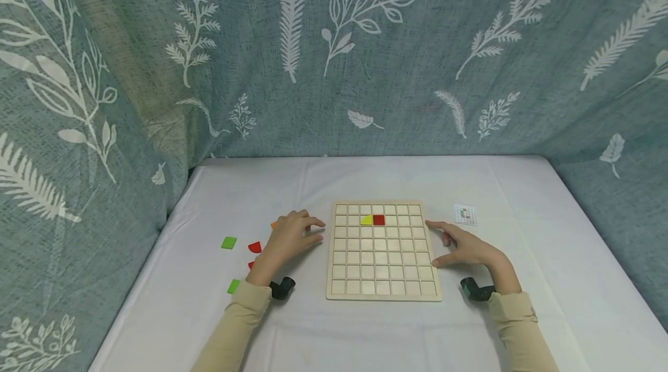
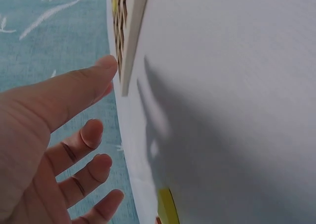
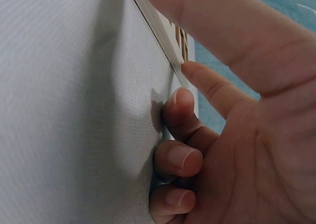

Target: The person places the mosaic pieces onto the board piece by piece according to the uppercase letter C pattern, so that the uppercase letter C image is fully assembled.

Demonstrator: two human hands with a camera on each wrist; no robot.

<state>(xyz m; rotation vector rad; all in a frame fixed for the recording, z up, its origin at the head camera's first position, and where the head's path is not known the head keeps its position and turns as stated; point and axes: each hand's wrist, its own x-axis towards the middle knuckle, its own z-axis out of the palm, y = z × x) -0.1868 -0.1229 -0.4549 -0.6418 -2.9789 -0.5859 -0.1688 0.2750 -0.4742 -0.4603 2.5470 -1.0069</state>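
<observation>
A square wooden grid board [image 1: 381, 250] lies on the table. Two pieces sit side by side in its second row from the back: a yellow piece [image 1: 366, 220] with a curved side and a red square [image 1: 378, 220]. My left hand [image 1: 292, 236] hovers left of the board, its loosely bent fingers apart from the edge and holding nothing. On the other side, the thumb and index finger of my right hand [image 1: 464, 246] are stretched out to touch the board's right edge [image 3: 163, 33]. The other fingers of that hand are bent, with nothing visible in them.
Left of the board lie green squares [image 1: 228, 243], red pieces [image 1: 254, 247] and an orange piece [image 1: 273, 225], some partly covered by the left hand. A small printed pattern card [image 1: 465, 215] lies beyond the right hand. A patterned curtain [image 1: 334, 59] hangs behind the white-covered table [image 1: 376, 337].
</observation>
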